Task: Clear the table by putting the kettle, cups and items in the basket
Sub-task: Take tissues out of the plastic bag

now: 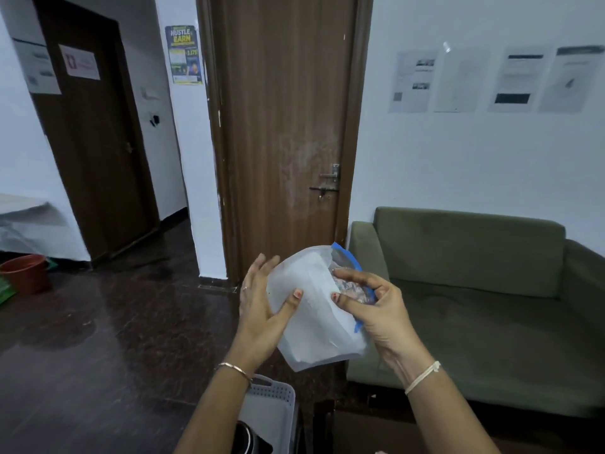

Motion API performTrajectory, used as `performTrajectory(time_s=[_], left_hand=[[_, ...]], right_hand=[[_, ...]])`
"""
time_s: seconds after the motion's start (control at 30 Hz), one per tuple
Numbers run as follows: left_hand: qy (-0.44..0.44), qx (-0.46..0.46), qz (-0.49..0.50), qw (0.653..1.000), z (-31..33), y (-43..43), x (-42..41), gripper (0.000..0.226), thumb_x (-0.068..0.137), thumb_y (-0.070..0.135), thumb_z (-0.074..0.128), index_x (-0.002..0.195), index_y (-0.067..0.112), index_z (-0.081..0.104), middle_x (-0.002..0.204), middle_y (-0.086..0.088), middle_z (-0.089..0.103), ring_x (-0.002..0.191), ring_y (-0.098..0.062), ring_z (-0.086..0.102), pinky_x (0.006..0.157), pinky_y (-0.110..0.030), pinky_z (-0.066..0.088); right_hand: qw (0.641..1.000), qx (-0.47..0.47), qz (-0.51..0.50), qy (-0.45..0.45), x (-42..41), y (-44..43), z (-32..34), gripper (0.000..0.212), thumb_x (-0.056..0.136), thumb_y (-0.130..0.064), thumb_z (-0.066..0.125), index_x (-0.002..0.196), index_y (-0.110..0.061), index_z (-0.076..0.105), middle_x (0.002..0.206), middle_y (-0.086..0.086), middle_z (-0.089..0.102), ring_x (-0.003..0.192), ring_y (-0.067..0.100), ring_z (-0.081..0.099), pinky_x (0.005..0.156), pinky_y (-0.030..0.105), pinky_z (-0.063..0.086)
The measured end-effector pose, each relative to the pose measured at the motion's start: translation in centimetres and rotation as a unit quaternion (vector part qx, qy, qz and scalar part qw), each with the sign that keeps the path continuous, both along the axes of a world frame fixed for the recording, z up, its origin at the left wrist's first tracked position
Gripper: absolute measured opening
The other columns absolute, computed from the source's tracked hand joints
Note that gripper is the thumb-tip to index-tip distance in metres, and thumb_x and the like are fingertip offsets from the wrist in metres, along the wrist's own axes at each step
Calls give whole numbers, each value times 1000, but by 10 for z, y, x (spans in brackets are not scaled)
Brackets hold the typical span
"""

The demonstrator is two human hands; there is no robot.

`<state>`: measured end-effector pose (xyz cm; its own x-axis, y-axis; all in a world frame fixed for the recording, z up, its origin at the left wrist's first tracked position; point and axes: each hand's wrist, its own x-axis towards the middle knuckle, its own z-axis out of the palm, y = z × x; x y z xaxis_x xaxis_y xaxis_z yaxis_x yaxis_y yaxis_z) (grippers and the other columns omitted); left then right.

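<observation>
I hold a translucent white plastic bag (316,309) with a blue zip edge up in front of me at chest height. My left hand (262,306) cups its left side, thumb pressed on the front. At the blue top edge, my right hand (370,303) pinches the bag, fingers partly inside the opening. Below my left forearm stands a white perforated basket (278,398), and a dark rounded object (248,437) lies inside it, partly hidden by my arm.
A green sofa (491,290) stands to the right against the wall. A brown door (284,126) is straight ahead. A red bucket (27,273) sits on the dark floor at far left. A dark table edge (360,427) shows at the bottom.
</observation>
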<state>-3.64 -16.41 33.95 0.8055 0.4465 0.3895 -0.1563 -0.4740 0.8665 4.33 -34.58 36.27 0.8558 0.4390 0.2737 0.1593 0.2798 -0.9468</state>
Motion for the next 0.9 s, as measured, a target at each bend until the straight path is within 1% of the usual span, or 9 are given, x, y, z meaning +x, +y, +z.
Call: performTrajectory(time_s=[0.1, 0.23, 0.3, 0.4, 0.5, 0.57, 0.67, 0.8, 0.9], left_hand=[[-3, 26, -38, 999, 18, 9, 7, 37, 81, 65, 53, 113, 47, 50, 126, 21, 53, 126, -16, 47, 107, -54, 39], [-19, 10, -53, 998, 36, 10, 13, 44, 82, 64, 48, 122, 46, 44, 126, 23, 53, 127, -15, 47, 111, -54, 34], [-20, 30, -52, 998, 44, 12, 17, 44, 84, 64, 46, 122, 42, 48, 124, 23, 55, 126, -13, 47, 111, -52, 34], [-36, 37, -54, 997, 52, 13, 22, 33, 85, 60, 47, 102, 34, 59, 102, 19, 64, 101, 0, 58, 92, -31, 50], [-72, 20, -43, 996, 54, 7, 27, 26, 84, 55, 49, 90, 33, 60, 89, 20, 65, 83, 4, 60, 71, -14, 51], [-92, 13, -31, 995, 53, 6, 31, 24, 83, 54, 49, 89, 33, 60, 90, 24, 64, 85, 6, 60, 71, -7, 49], [-115, 8, -24, 993, 51, 7, 37, 25, 84, 52, 52, 91, 30, 62, 92, 19, 65, 87, 3, 61, 74, -8, 50], [-115, 5, -22, 993, 46, 5, 45, 21, 84, 49, 56, 90, 30, 62, 92, 17, 65, 87, 2, 61, 73, -10, 51], [-110, 0, -19, 994, 43, 2, 50, 22, 81, 51, 58, 87, 31, 63, 89, 20, 65, 85, 4, 62, 70, -8, 49]], right_hand=[[1000, 10, 7, 7, 6, -6, 9, 46, 52, -22, 90, 97, -17, 78, 111, 4, 73, 99, 22, 71, 72, 29, 59], [999, 12, 45, 19, 17, -9, 19, 50, 54, -24, 92, 101, -15, 76, 114, 6, 72, 100, 25, 71, 73, 33, 59], [997, 10, 72, 23, 22, -9, 24, 48, 55, -22, 91, 101, -16, 77, 113, 5, 73, 99, 25, 71, 73, 34, 60], [997, 2, 73, 0, 26, -9, 30, 38, 56, -17, 87, 93, -19, 79, 105, 4, 75, 94, 21, 72, 73, 29, 59], [996, -61, 61, -35, 30, -9, 35, 32, 66, -8, 84, 96, -18, 78, 103, 2, 76, 96, 21, 72, 76, 30, 59], [991, -109, 71, -45, 32, -10, 38, 36, 67, -14, 85, 101, -14, 76, 106, 3, 75, 99, 23, 71, 81, 35, 60], [978, -188, 48, -72, 32, -7, 43, 44, 61, -29, 89, 100, -15, 75, 115, 2, 67, 105, 22, 65, 88, 37, 58], [959, -255, -24, -121, 36, 3, 44, 26, 66, -24, 88, 86, -23, 71, 119, -5, 49, 108, 8, 51, 90, 25, 47], [959, -262, 10, -102, 39, 6, 42, 22, 69, -25, 86, 85, -28, 71, 120, -6, 46, 103, 6, 52, 75, 14, 50]])
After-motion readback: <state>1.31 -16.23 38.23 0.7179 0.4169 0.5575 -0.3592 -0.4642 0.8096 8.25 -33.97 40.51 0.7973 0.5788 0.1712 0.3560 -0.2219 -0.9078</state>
